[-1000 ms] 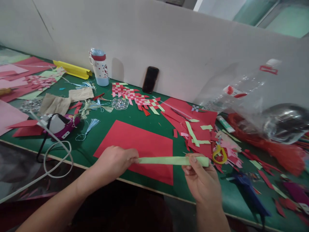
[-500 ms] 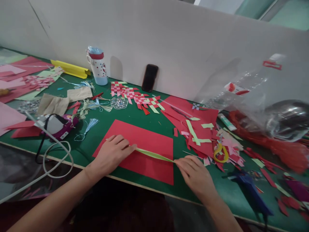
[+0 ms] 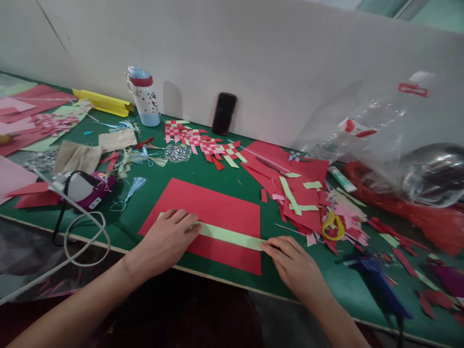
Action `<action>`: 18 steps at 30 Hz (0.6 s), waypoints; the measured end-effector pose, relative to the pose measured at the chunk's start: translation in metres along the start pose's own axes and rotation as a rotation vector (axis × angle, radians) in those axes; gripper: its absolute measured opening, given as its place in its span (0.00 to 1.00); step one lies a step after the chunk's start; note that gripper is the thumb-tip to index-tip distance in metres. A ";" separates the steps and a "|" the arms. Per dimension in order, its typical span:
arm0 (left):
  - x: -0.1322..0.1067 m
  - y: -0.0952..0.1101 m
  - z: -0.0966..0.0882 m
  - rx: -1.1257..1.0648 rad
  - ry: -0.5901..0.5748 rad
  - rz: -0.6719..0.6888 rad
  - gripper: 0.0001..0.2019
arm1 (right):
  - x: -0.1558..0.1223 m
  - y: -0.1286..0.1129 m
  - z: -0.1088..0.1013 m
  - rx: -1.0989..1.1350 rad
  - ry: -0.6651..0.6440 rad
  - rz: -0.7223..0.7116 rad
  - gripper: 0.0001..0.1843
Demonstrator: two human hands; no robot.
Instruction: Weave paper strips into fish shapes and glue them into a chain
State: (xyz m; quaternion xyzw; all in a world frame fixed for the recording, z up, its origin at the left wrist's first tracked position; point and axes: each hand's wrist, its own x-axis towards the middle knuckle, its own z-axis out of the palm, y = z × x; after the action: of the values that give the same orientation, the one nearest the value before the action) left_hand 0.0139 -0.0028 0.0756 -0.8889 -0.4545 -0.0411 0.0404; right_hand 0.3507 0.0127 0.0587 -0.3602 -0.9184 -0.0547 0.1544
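A light green paper strip (image 3: 228,236) lies flat across a red paper sheet (image 3: 213,208) on the green table (image 3: 137,212). My left hand (image 3: 167,239) rests palm down on the strip's left end, fingers stretched out flat. At the right end, my right hand (image 3: 293,263) presses its fingers down on the strip. Neither hand holds anything off the table.
Woven red and pink paper pieces (image 3: 197,141), red scraps with green strips (image 3: 297,193) and yellow-handled scissors (image 3: 331,226) lie behind. A bottle (image 3: 143,96), a phone (image 3: 224,113), a purple device with cables (image 3: 89,188), a blue glue gun (image 3: 379,285) and a plastic bag (image 3: 391,145) surround the area.
The green strip, held in the air between both hands a second ago, came down onto the red sheet. Both hands went from pinching it to pressing it flat.
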 end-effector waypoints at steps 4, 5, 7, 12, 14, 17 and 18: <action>0.013 0.011 -0.002 0.000 0.043 -0.020 0.10 | 0.001 0.001 0.003 0.150 0.021 0.095 0.15; 0.017 0.013 0.000 0.005 0.062 -0.010 0.12 | 0.002 0.001 0.003 0.209 0.033 0.125 0.14; 0.024 0.016 0.003 0.010 0.097 0.018 0.12 | 0.004 -0.001 0.000 0.330 0.041 0.209 0.12; 0.035 0.020 -0.001 -0.075 0.044 0.055 0.04 | 0.011 -0.003 -0.016 0.514 -0.118 0.443 0.12; 0.039 0.020 -0.005 -0.124 -0.023 0.051 0.05 | 0.012 -0.002 -0.020 0.526 -0.196 0.471 0.12; 0.045 0.021 -0.008 -0.144 -0.110 0.028 0.05 | 0.013 -0.002 -0.019 0.466 -0.224 0.456 0.12; 0.046 0.021 -0.007 -0.131 -0.130 0.020 0.05 | 0.014 -0.003 -0.018 0.433 -0.217 0.442 0.12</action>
State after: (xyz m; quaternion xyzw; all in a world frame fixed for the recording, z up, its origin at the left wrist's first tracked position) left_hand 0.0576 0.0213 0.0871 -0.8949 -0.4436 -0.0124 -0.0471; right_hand 0.3435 0.0156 0.0799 -0.5132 -0.8194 0.2153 0.1370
